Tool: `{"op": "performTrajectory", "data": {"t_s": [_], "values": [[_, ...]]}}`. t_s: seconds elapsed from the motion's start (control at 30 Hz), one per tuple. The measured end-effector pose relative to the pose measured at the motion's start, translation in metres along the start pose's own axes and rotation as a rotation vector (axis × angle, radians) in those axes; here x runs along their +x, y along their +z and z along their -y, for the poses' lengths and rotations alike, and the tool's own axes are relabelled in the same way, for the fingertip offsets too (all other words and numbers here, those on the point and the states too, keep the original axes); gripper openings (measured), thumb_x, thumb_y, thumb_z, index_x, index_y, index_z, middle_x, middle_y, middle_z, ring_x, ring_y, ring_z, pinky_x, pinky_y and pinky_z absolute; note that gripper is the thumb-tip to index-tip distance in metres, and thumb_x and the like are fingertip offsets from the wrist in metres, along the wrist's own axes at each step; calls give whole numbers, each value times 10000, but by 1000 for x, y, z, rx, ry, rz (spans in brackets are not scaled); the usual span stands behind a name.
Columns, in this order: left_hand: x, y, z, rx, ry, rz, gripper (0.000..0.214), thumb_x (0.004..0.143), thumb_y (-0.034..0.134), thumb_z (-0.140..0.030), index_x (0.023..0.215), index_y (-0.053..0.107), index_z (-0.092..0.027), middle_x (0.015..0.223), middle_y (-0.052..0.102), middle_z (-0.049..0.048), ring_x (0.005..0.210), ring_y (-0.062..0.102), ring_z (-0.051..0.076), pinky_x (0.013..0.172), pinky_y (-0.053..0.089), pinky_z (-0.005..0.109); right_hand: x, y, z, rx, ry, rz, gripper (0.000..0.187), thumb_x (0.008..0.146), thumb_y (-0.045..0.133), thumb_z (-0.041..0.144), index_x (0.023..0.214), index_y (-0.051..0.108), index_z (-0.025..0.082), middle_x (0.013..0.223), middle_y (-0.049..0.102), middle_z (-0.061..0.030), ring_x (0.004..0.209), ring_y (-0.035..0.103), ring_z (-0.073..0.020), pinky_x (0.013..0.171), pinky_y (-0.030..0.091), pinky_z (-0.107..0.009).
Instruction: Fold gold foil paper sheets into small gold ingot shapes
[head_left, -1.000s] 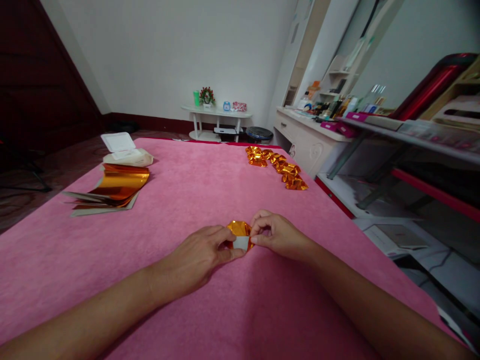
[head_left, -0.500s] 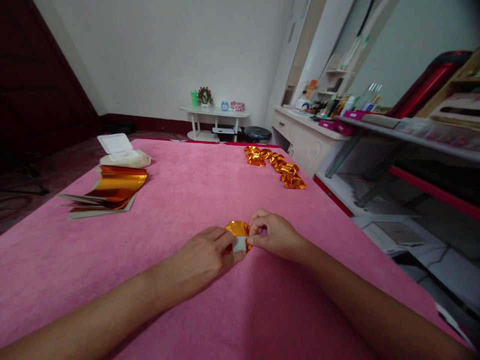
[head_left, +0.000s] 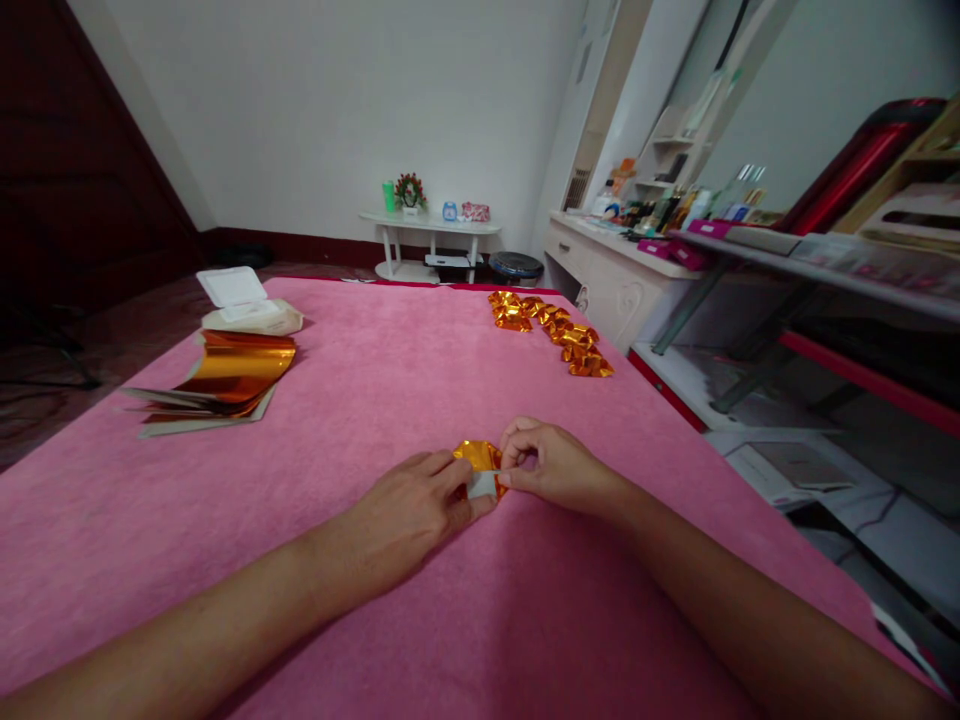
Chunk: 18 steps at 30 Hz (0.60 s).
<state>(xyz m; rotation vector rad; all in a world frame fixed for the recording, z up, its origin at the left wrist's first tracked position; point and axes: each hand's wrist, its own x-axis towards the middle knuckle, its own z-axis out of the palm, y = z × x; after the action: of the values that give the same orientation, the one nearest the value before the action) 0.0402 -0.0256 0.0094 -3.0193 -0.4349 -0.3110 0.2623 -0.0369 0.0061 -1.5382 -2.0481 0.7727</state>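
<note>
A small piece of gold foil paper (head_left: 478, 455), partly folded so its whitish back shows, lies on the pink cloth (head_left: 360, 370) in front of me. My left hand (head_left: 431, 500) grips its left side, thumb along the near edge and fingers on top. At its right end, my right hand (head_left: 546, 462) pinches the foil between thumb and fingertips. The fingers hide both ends of the piece. Farther off at the right, several folded gold foil pieces (head_left: 555, 325) form a curved row.
To the left lies a stack of gold foil sheets (head_left: 244, 368), some with pale backs. Behind it is a white lidded box (head_left: 251, 315) with its lid up. A dresser (head_left: 615, 265) with bottles and a shelf stand right of the cloth; a small white table (head_left: 427, 225) is at the wall.
Almost nothing differs. My hands and the foil piece have shifted very slightly, with both hands still gripping it.
</note>
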Motion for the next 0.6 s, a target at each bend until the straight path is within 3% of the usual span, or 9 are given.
{"op": "performTrajectory", "data": {"t_s": [0.13, 0.43, 0.6], "values": [[2, -1, -1, 20, 17, 13, 277, 911, 429, -202, 1161, 549, -205, 943, 578, 71, 853, 516, 207, 732, 465, 359, 0, 2, 0, -22, 4, -14, 46, 664, 644, 145, 637, 640, 182, 813, 584, -1, 680, 522, -103, 578, 374, -207], [-5, 8, 1, -68, -20, -91, 257, 910, 398, -159, 1073, 596, -178, 902, 595, 76, 834, 559, 178, 758, 480, 336, 0, 5, -1, -42, 0, -40, 41, 652, 642, 144, 625, 642, 175, 805, 576, -3, 658, 512, -95, 561, 366, -207], [-8, 10, 3, -101, -43, -72, 393, 895, 416, -146, 1266, 488, -255, 966, 587, 70, 884, 550, 197, 758, 488, 358, 1, 3, -3, -7, -14, -31, 41, 645, 662, 142, 625, 644, 172, 812, 585, -2, 685, 532, -101, 577, 376, -207]]}}
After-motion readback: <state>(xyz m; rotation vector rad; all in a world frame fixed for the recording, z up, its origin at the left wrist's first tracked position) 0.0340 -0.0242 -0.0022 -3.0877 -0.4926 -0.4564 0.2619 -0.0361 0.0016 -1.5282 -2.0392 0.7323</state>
